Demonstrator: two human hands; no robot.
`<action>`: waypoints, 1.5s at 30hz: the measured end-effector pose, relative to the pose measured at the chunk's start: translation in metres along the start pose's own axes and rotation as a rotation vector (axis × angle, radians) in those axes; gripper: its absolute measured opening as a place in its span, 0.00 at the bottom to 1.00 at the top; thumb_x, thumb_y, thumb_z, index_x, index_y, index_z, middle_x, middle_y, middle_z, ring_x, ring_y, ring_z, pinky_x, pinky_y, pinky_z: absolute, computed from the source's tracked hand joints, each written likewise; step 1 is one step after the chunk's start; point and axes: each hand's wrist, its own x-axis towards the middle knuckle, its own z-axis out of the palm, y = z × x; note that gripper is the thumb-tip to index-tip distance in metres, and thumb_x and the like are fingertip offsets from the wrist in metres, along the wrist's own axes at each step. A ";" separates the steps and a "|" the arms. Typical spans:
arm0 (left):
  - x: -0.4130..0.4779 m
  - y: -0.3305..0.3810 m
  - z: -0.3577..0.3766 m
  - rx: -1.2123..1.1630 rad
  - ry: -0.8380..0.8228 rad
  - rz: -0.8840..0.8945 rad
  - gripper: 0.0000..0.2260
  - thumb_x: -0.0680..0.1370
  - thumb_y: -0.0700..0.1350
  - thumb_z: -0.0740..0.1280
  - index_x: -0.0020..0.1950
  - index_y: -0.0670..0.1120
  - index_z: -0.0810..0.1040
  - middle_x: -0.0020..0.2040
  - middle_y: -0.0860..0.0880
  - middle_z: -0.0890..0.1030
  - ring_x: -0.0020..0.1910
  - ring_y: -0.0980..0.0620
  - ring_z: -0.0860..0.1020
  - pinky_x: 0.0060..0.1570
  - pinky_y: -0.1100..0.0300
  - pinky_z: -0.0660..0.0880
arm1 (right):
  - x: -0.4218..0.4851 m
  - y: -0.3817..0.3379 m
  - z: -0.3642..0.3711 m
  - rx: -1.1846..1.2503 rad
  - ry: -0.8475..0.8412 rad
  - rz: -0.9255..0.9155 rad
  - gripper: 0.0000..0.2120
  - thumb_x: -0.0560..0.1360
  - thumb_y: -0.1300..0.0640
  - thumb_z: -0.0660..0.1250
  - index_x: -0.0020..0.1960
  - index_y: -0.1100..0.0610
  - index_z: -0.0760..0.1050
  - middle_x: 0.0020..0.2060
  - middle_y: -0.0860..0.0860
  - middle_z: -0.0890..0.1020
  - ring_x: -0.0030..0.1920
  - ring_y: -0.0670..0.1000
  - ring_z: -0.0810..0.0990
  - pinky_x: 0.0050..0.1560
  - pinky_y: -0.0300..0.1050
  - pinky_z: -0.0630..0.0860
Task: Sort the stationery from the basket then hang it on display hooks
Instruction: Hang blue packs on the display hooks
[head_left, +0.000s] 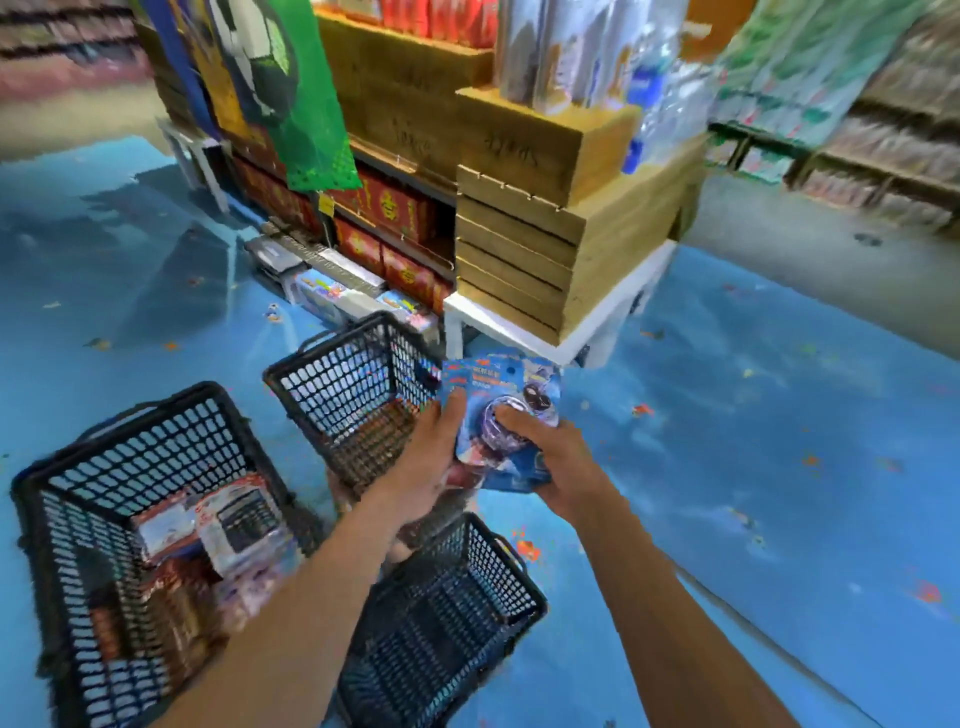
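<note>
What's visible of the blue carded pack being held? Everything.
The blue carded pack is a printed card, seemingly cardboard, with red marks along its top, a small hang hole and a clear bubble over a round dark item. Print too blurred to read. It is held face up, top edge away from the person, near a black mesh basket. The left hand grips its left edge, thumb on the face; the right hand holds the lower right, thumb on the bubble.
</note>
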 end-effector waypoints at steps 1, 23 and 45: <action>0.002 -0.005 0.033 0.023 -0.033 -0.003 0.33 0.78 0.68 0.63 0.74 0.45 0.73 0.68 0.40 0.79 0.63 0.39 0.81 0.59 0.38 0.79 | -0.018 -0.012 -0.024 0.017 0.043 -0.021 0.17 0.69 0.58 0.78 0.56 0.64 0.83 0.52 0.62 0.85 0.50 0.61 0.86 0.49 0.54 0.83; -0.040 -0.039 0.623 0.183 -0.965 -0.149 0.29 0.78 0.65 0.67 0.66 0.42 0.79 0.51 0.40 0.85 0.35 0.47 0.83 0.28 0.59 0.75 | -0.384 -0.228 -0.360 0.050 0.854 -0.530 0.24 0.73 0.57 0.74 0.67 0.59 0.77 0.61 0.62 0.83 0.59 0.64 0.83 0.53 0.60 0.81; -0.222 -0.099 0.974 0.168 -2.058 -0.130 0.41 0.66 0.60 0.82 0.72 0.44 0.70 0.61 0.32 0.80 0.52 0.37 0.82 0.51 0.41 0.78 | -0.676 -0.288 -0.509 0.129 1.566 -0.985 0.23 0.69 0.60 0.79 0.62 0.64 0.79 0.53 0.63 0.85 0.50 0.63 0.86 0.51 0.62 0.83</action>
